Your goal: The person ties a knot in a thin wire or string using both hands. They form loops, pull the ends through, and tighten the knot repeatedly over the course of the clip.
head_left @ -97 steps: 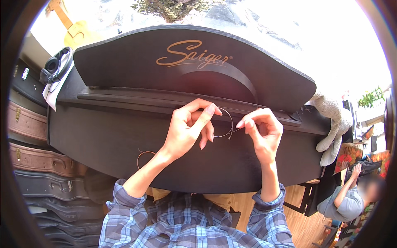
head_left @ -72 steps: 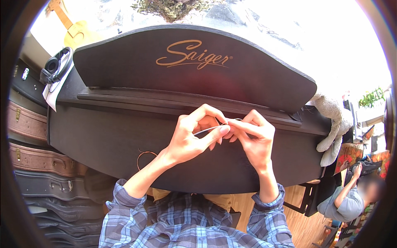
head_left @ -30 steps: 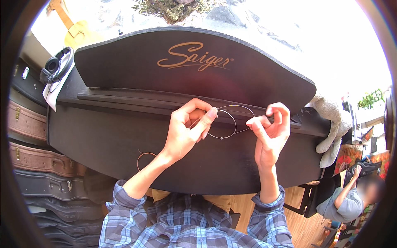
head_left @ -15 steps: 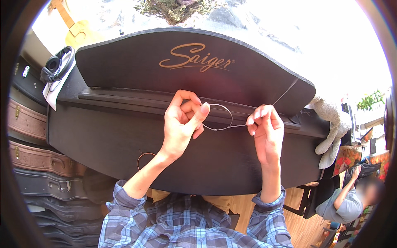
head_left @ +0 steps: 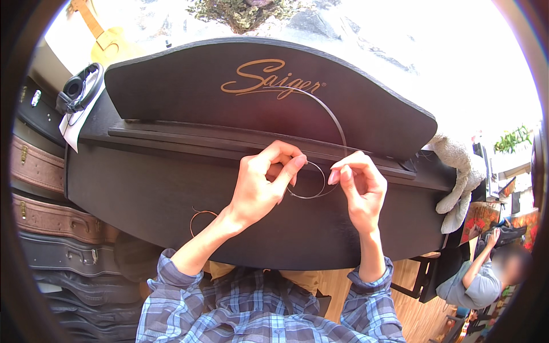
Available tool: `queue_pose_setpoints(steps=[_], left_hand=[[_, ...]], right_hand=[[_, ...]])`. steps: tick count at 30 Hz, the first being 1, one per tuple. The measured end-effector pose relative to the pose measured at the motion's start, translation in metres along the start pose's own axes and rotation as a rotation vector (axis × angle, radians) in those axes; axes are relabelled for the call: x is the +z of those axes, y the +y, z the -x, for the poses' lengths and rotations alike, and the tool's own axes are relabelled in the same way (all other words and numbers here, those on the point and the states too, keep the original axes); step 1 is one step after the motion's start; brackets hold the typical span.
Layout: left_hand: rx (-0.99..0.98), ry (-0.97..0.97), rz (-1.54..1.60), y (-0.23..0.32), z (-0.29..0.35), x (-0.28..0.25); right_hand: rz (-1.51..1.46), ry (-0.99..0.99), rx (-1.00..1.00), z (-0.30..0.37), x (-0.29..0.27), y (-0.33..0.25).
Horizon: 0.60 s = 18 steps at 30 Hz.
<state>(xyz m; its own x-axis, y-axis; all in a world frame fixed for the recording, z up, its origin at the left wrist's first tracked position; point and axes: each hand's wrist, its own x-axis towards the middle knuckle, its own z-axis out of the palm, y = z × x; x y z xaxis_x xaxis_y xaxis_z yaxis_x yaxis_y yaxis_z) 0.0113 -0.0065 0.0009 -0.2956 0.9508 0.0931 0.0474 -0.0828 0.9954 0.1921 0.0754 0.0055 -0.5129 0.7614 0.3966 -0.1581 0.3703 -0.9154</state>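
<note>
A thin silvery guitar string (head_left: 307, 198) is bent into a small loop above the dark closed piano lid (head_left: 143, 171). My left hand (head_left: 254, 186) pinches the loop's left side between thumb and fingertips. On the other side, the thumb and fingers of my right hand (head_left: 364, 191) pinch together at the string beside the loop. From there its free length arcs up and left in front of the upright panel (head_left: 171, 77). A small copper-coloured coil (head_left: 194, 220) of string or wire lies on the lid, partly behind my left forearm.
Headphones (head_left: 77, 88) lie on the far left corner, and a grey plush toy (head_left: 457, 171) hangs over the right end. Instrument cases (head_left: 57, 220) are stacked at left. A pale guitar-shaped object (head_left: 108, 43) stands beyond. Another person (head_left: 477, 280) sits at lower right.
My hands have come closer together and slightly lower. The loop has shrunk, and the free length that slanted up to the right now curves up and left.
</note>
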Motion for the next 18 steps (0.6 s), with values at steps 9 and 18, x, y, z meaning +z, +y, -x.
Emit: queue_pose_setpoints(steps=[9,18], left_hand=[[-0.038,0.060,0.173,0.0034,-0.0009,-0.0018],[-0.032,0.042,0.287,0.0040,-0.0020,-0.0028]], right_hand=[[0.312,-0.084,-0.100,-0.0022,0.0026,-0.0063],[0.190,-0.178,-0.062,-0.0022,0.0055,-0.0079]])
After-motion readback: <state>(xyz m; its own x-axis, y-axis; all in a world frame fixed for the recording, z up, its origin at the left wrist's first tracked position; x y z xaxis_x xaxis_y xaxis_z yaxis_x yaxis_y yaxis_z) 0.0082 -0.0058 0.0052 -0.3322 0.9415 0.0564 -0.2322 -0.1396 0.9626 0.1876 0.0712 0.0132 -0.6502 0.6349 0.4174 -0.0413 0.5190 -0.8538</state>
